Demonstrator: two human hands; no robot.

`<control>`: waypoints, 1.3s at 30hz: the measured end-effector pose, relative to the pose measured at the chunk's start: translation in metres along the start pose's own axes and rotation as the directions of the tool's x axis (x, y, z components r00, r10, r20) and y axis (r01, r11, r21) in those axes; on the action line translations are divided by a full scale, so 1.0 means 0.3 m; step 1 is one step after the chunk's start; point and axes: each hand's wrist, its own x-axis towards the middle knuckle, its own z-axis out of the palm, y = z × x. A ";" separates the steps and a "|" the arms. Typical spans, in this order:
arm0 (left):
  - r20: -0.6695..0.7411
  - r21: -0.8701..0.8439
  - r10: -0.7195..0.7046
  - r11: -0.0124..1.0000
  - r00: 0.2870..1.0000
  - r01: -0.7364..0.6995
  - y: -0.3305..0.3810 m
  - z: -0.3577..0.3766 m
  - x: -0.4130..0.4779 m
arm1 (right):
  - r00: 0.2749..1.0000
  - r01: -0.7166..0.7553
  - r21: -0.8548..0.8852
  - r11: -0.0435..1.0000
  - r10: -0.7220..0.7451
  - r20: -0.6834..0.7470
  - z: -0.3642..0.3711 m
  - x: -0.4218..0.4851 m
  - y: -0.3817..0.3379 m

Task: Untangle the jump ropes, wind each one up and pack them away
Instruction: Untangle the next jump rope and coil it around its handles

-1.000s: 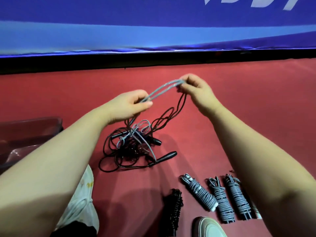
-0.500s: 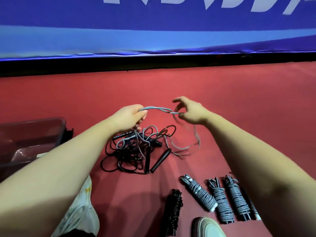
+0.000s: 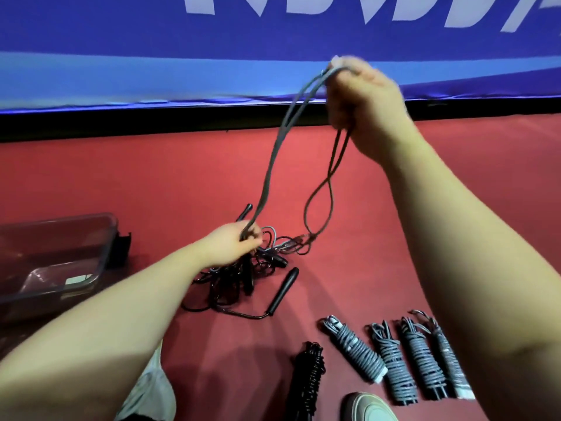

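Observation:
A tangle of black and grey jump ropes [image 3: 243,275] lies on the red floor, with one black handle [image 3: 283,290] sticking out to its right. My left hand [image 3: 230,243] grips grey rope strands low down, right above the tangle. My right hand [image 3: 361,98] is raised high and grips the same grey rope [image 3: 273,153], which runs doubled between both hands. A loop of it hangs down from my right hand to the floor. Several wound grey ropes [image 3: 391,363] and one wound black rope [image 3: 306,378] lie in a row at the bottom right.
A clear plastic bin [image 3: 57,253] stands on the floor at the left. A blue banner wall [image 3: 151,56] with a black base closes off the back. My shoe tip [image 3: 370,408] shows at the bottom edge near the wound ropes.
My right hand has risen far up and to the right, pulling the grey rope taut out of the tangle. My left hand has dropped lower onto the pile.

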 end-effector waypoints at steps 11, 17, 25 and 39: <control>-0.128 -0.198 -0.110 0.977 0.986 0.083 0.088 -0.066 0.049 | 0.873 -0.395 -0.863 0.315 0.421 -0.246 -0.168 -0.034 0.294; -0.213 -0.249 -0.166 0.962 0.963 0.111 0.186 -0.113 0.092 | 0.596 -0.373 -0.715 0.591 0.744 0.303 -0.085 -0.112 0.281; -0.184 0.016 -0.222 0.973 0.957 0.229 0.201 -0.143 0.064 | 0.691 0.200 -0.884 -0.423 0.700 -0.178 -0.105 -0.092 0.251; -0.193 0.062 -0.016 0.998 0.981 0.029 0.330 -0.181 0.021 | 0.902 -0.312 -0.627 0.713 0.429 0.039 -0.032 -0.181 0.465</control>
